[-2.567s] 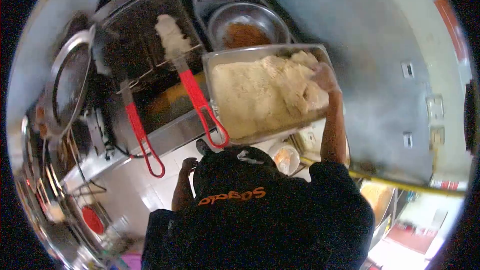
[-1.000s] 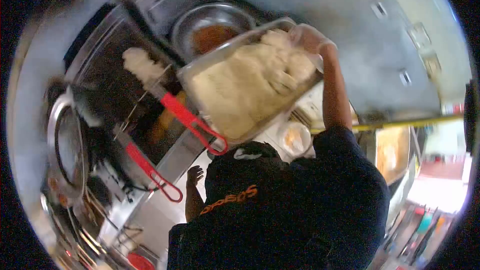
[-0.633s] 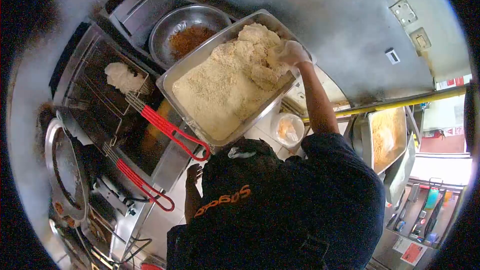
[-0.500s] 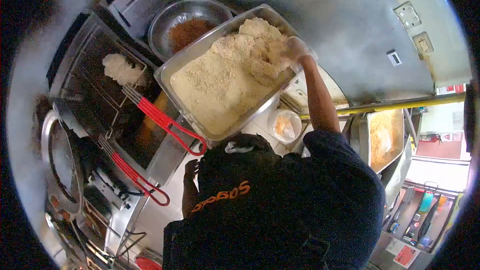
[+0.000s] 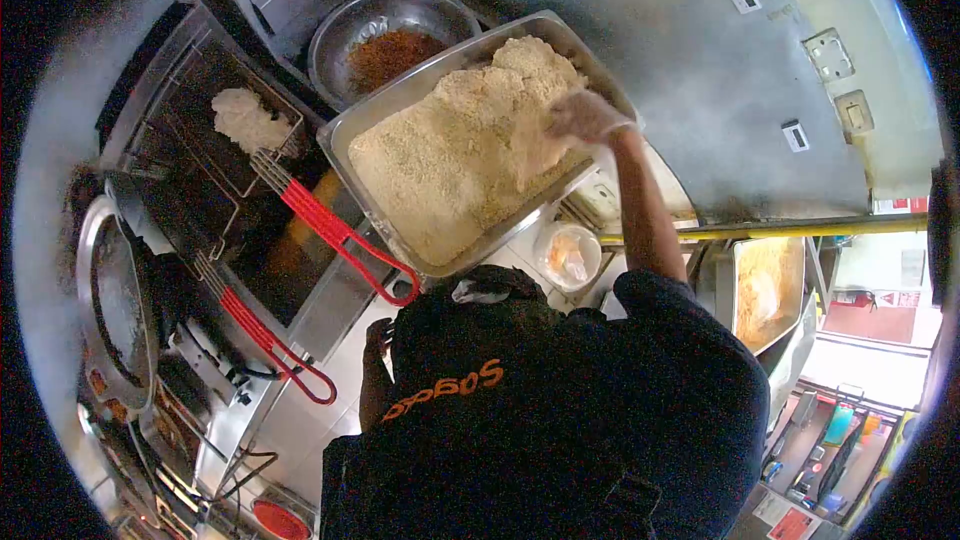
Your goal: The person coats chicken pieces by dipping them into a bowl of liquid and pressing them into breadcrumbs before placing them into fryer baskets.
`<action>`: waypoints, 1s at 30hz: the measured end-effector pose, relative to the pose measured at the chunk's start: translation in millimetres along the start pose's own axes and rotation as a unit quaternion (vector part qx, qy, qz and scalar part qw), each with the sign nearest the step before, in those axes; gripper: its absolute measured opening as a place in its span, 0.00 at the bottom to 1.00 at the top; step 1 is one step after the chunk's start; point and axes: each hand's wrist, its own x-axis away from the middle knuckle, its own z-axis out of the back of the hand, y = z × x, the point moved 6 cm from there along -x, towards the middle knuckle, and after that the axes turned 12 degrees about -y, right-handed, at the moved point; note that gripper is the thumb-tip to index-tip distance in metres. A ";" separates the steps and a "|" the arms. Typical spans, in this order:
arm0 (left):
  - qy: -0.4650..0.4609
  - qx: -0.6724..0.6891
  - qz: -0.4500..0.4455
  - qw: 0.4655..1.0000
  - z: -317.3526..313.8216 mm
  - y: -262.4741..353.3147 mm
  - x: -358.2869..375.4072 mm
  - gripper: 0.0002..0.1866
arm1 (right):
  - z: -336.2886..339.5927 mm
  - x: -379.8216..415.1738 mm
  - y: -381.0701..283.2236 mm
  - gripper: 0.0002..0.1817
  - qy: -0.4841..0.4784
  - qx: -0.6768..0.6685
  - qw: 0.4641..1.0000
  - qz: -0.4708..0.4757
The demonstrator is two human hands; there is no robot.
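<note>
My right hand (image 5: 588, 118), in a thin clear glove, is over the right side of a metal tray (image 5: 455, 265) of pale breading flour (image 5: 430, 180). Its fingers are blurred, and loose flour shows below them. Coated lumps (image 5: 530, 65) are heaped at the tray's far end. Low beside my dark shirt, my left hand (image 5: 380, 336) is in shadow, its fingers apart and nothing visible in them.
Left of the tray, a fryer holds a pale piece (image 5: 245, 120) and baskets with red handles (image 5: 325, 225). A steel bowl (image 5: 325, 50) of reddish-brown crumbs stands behind. To the right are a plastic tub (image 5: 568, 255) and another tray (image 5: 738, 285).
My right hand has moved left from the tray's right rim to over the flour. The view has shifted slightly.
</note>
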 end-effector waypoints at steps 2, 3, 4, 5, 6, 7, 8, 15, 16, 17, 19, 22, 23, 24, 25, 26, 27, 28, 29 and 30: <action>-0.005 0.012 -0.009 1.000 -3.7 6.2 -0.1 0.18 | -43.2 -29.0 47.1 0.17 -0.076 0.216 0.969 -0.088; 0.005 0.013 -0.003 1.000 -7.6 13.2 2.3 0.17 | -57.7 -29.4 35.2 0.18 -0.134 0.394 0.897 -0.148; 0.016 0.014 0.004 1.000 -11.2 19.2 5.7 0.16 | -46.7 -11.1 16.8 0.22 0.039 0.224 0.965 -0.132; 0.019 0.019 0.001 1.000 -20.2 29.0 13.9 0.16 | -46.6 -9.1 5.5 0.22 0.037 0.227 0.965 -0.126; 0.028 -0.013 -0.014 0.999 -29.8 40.3 26.1 0.15 | -46.8 -6.6 -4.2 0.21 0.059 0.237 0.964 -0.102; 0.036 -0.048 -0.028 0.998 -35.2 46.1 35.4 0.15 | -45.2 -1.0 -16.6 0.21 0.081 0.247 0.962 -0.080; 0.016 -0.029 -0.033 0.999 -27.3 39.1 29.0 0.14 | -38.0 4.4 -45.5 0.20 0.004 0.265 0.959 -0.102; 0.001 -0.010 -0.042 0.999 -46.4 60.7 58.9 0.13 | 22.8 46.3 -149.5 0.23 -0.015 0.136 0.950 0.281; 0.042 -0.016 -0.018 0.999 -43.5 56.8 59.9 0.13 | 31.2 48.6 -164.2 0.23 -0.022 0.143 0.947 0.286; 0.035 -0.038 -0.067 0.996 -45.4 58.3 64.6 0.13 | 43.4 51.4 -185.3 0.15 -0.039 0.037 0.968 0.244; 0.048 -0.025 -0.062 0.997 -34.5 47.1 55.6 0.14 | 53.9 60.8 -223.7 0.15 -0.069 -0.059 0.975 0.205; 0.019 0.109 -0.109 0.988 -20.2 19.2 54.1 0.17 | 61.6 47.7 -294.0 0.15 -0.072 -0.090 0.927 0.356; -0.024 0.154 -0.140 0.978 -20.2 8.9 49.3 0.16 | 61.3 31.1 -298.9 0.15 -0.128 -0.133 0.933 0.310; -0.084 0.102 -0.295 0.946 -23.8 10.6 54.6 0.17 | 61.9 16.0 -301.9 0.14 -0.181 -0.173 0.933 0.259; -0.084 0.145 -0.225 0.960 -7.1 -9.6 32.4 0.18 | 61.7 2.9 -304.4 0.14 -0.230 -0.210 0.928 0.203; -0.134 0.145 -0.283 0.939 -6.9 -14.4 31.0 0.19 | 60.3 -9.5 -307.8 0.13 -0.277 -0.245 0.918 0.144; -0.184 0.136 -0.337 0.913 -6.7 -17.5 40.0 0.20 | 56.1 -19.5 -312.8 0.13 -0.317 -0.281 0.902 0.084; -0.102 0.066 -0.290 0.949 -6.0 -24.6 44.2 0.21 | 55.8 -30.3 -330.2 0.13 -0.320 -0.282 0.900 0.097; -0.020 -0.002 -0.238 0.971 -8.0 -28.9 46.8 0.21 | 51.4 -46.0 -347.5 0.14 -0.321 -0.222 0.919 0.058; -0.034 -0.074 -0.247 0.966 -16.5 -22.9 60.9 0.22 | 55.3 -62.1 -359.6 0.15 -0.320 -0.163 0.933 0.020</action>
